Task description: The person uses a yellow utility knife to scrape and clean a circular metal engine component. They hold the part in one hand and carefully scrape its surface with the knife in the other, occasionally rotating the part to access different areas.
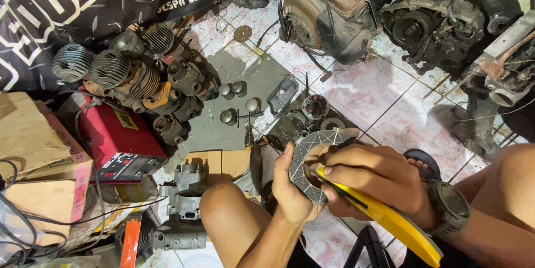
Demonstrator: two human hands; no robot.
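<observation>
Right hand (372, 181) closed around yellow-handled tool (390, 220), tip on clutch plate (309, 165) | left hand (292, 190) gripping that grey ring's lower-left edge, lower centre of frame | red welding machine (120, 142) left | finned cylinders (131, 73) upper left | engine block (329, 14) top centre

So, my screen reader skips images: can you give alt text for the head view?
Left hand holds a grey ring-shaped disc while the right hand works on it with a yellow-handled tool. Engine parts and a red box lie on the tiled floor.
</observation>
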